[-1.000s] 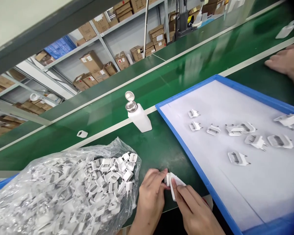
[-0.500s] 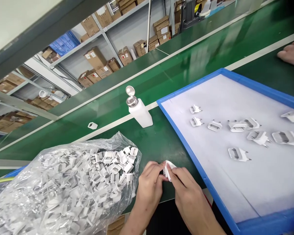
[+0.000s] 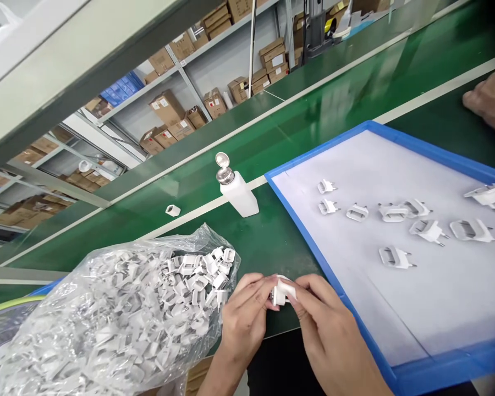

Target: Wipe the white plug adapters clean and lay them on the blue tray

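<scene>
Close to the bench's front edge, my left hand [image 3: 247, 313] pinches a white plug adapter [image 3: 275, 297], mostly hidden by the fingers. Pressed against it from the other side, my right hand [image 3: 328, 324] has thumb and fingers closed on a small folded white piece that looks like a cloth [image 3: 286, 290]. To the left lies a clear plastic bag [image 3: 119, 308] heaped with white plug adapters. On the right, a blue-rimmed tray [image 3: 313, 242] with a white base carries several plug adapters [image 3: 396, 257], spread apart, some touching.
A white pump-top bottle [image 3: 240, 193] with its metal lid raised stands behind my hands. One small white piece [image 3: 172, 210] lies on the green conveyor [image 3: 280, 132]. Another person's hand [image 3: 489, 99] rests at the far right. Shelves with cardboard boxes [image 3: 167, 107] stand beyond.
My hands have turned the held adapter and the cloth-like piece has shifted over it. The view has moved slightly. Adapters on the tray lie as before.
</scene>
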Demonstrator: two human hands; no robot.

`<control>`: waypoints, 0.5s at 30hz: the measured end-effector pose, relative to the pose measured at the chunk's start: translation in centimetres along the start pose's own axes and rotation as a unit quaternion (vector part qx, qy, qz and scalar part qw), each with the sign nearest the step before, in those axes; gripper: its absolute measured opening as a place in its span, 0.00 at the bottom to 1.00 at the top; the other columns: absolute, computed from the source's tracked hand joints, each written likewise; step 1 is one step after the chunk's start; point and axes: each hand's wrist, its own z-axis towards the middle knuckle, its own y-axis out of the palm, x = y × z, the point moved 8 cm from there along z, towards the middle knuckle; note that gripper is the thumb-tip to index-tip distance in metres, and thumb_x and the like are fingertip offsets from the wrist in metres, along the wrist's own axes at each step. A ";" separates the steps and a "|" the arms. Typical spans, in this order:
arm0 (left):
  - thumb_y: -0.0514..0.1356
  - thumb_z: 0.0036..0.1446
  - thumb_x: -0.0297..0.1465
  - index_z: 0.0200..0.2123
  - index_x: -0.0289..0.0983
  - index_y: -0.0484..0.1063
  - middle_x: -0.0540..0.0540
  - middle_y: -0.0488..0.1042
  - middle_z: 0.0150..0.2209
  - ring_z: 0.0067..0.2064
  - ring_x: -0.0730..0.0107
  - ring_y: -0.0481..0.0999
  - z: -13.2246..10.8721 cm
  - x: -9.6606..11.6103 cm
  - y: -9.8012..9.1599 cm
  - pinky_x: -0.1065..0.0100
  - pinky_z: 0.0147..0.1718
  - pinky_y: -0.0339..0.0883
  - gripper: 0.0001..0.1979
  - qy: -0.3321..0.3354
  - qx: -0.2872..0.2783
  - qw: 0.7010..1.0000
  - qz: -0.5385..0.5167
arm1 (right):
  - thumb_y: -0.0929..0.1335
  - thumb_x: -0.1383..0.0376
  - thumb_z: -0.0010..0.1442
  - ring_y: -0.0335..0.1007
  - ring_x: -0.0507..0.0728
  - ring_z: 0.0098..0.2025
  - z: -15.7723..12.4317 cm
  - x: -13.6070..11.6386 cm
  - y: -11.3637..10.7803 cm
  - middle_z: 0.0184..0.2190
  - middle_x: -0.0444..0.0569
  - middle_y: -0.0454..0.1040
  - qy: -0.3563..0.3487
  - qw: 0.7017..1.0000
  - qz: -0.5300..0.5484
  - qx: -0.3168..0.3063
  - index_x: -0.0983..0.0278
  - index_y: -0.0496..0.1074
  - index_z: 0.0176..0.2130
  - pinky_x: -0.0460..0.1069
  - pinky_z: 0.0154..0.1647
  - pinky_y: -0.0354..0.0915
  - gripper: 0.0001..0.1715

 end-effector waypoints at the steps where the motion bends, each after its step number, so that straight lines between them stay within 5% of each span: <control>1: 0.55 0.60 0.12 0.58 0.41 0.74 0.45 0.83 0.42 0.41 0.66 0.79 0.1 0.4 -0.2 0.65 0.42 0.78 0.28 0.005 0.001 1.000 -0.002 | 0.58 0.68 0.73 0.71 0.52 0.34 0.2 0.1 -0.5 0.35 0.47 0.70 0.020 0.999 0.038 -0.006 0.60 0.75 0.40 0.47 0.32 0.68 0.18; 5: 0.57 0.59 0.11 0.57 0.40 0.75 0.46 0.84 0.39 0.38 0.68 0.78 0.7 1.8 -0.5 0.66 0.41 0.76 0.28 -0.002 0.024 0.999 -0.025 | 0.62 0.56 0.72 0.68 0.51 0.29 0.9 1.3 -1.7 0.30 0.45 0.69 0.139 0.964 0.215 -0.070 0.61 0.75 0.29 0.44 0.26 0.63 0.24; 9: 0.61 0.59 0.15 0.47 0.43 0.81 0.52 0.80 0.27 0.35 0.68 0.77 1.3 1.7 -0.2 0.68 0.37 0.75 0.21 -0.089 0.066 0.984 -0.142 | 0.66 0.49 0.68 0.68 0.53 0.31 -0.1 2.4 -1.1 0.30 0.47 0.72 0.282 0.863 0.399 -0.126 0.62 0.81 0.39 0.45 0.28 0.65 0.22; 11: 0.64 0.58 0.19 0.40 0.44 0.84 0.51 0.80 0.28 0.36 0.67 0.77 1.4 1.2 0.3 0.70 0.36 0.74 0.14 -0.153 0.097 0.963 -0.199 | 0.67 0.49 0.67 0.69 0.54 0.34 -0.6 2.3 -0.6 0.31 0.48 0.73 0.295 0.835 0.449 -0.118 0.62 0.81 0.41 0.47 0.34 0.69 0.21; 15: 0.69 0.56 0.29 0.38 0.41 0.84 0.47 0.80 0.37 0.38 0.67 0.79 0.6 -0.1 1.9 0.71 0.36 0.73 0.05 -0.282 0.162 0.909 -0.259 | 0.67 0.53 0.69 0.68 0.53 0.34 -0.8 1.6 -0.9 0.33 0.47 0.71 0.212 0.895 0.392 -0.028 0.61 0.82 0.41 0.45 0.36 0.68 0.18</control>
